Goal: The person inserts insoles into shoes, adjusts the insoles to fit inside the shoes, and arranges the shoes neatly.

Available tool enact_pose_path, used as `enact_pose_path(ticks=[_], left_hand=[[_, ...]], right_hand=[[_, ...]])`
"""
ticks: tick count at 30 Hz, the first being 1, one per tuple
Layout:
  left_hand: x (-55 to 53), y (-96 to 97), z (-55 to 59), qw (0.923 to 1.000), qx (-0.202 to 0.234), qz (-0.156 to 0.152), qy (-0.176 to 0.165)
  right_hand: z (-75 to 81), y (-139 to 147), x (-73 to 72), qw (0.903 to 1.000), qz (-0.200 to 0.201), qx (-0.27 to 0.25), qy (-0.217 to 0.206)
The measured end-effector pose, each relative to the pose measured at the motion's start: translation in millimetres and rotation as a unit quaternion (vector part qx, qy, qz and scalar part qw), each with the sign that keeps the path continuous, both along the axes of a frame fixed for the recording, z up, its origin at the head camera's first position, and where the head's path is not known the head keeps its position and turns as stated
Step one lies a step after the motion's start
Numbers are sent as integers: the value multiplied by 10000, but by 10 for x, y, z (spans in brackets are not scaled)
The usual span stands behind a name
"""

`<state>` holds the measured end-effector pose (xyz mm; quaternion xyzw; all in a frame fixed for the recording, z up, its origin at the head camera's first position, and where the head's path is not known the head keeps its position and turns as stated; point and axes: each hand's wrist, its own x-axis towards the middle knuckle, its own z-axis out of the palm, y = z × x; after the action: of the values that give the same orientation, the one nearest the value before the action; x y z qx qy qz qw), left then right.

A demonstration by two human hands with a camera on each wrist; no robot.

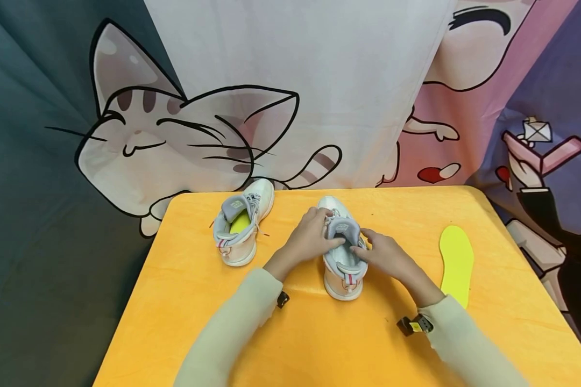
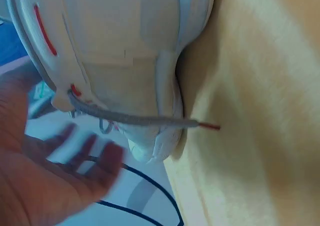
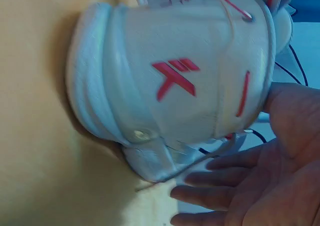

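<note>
A white and pale-pink sneaker (image 1: 345, 282) stands upright on the table, toe away from me, its grey tongue raised. My left hand (image 1: 311, 236) is at its left side, with the thumb reaching over the collar into the opening. In the left wrist view its other fingers (image 2: 107, 161) are loosely bent and blurred, seemingly apart from the shoe. At the other side is my right hand (image 1: 386, 253), its thumb also over the collar edge. The right wrist view shows its fingers (image 3: 210, 178) straight and spread beside a lace. A lace end (image 2: 150, 120) hangs by the shoe's side.
A matching sneaker (image 1: 237, 252) with a yellow-green insole (image 1: 240, 221) inside stands on the left. Another yellow-green insole (image 1: 456, 263) lies on the right, partly behind my right forearm. The yellow table (image 1: 300, 344) ends at a printed curtain (image 1: 358, 97).
</note>
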<state>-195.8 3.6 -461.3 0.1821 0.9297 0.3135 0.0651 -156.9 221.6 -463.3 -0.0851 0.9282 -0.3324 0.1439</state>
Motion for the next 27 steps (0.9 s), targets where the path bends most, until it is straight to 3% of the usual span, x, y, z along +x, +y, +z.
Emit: enact_pose_path(ticks=[4, 9, 12, 18, 24, 27], left_hand=[[70, -25, -48, 9966, 154, 392, -701], [80, -72, -101, 9900, 719, 401, -1149], [76, -104, -135, 9881, 913, 257, -1213], [95, -133, -169, 9889, 1018, 93, -1075], [138, -107, -203, 9855, 1255, 424, -1064], [168, -83, -246, 9792, 1420, 643, -1303]], right_hand=[[55, 9, -101, 9992, 295, 161, 210], [109, 9, -166, 9983, 530, 179, 173], [127, 23, -181, 9984, 520, 183, 103], [123, 65, -190, 9977, 484, 282, 388], [43, 33, -158, 9989, 294, 261, 269], [10, 0, -142, 9993, 283, 250, -29]])
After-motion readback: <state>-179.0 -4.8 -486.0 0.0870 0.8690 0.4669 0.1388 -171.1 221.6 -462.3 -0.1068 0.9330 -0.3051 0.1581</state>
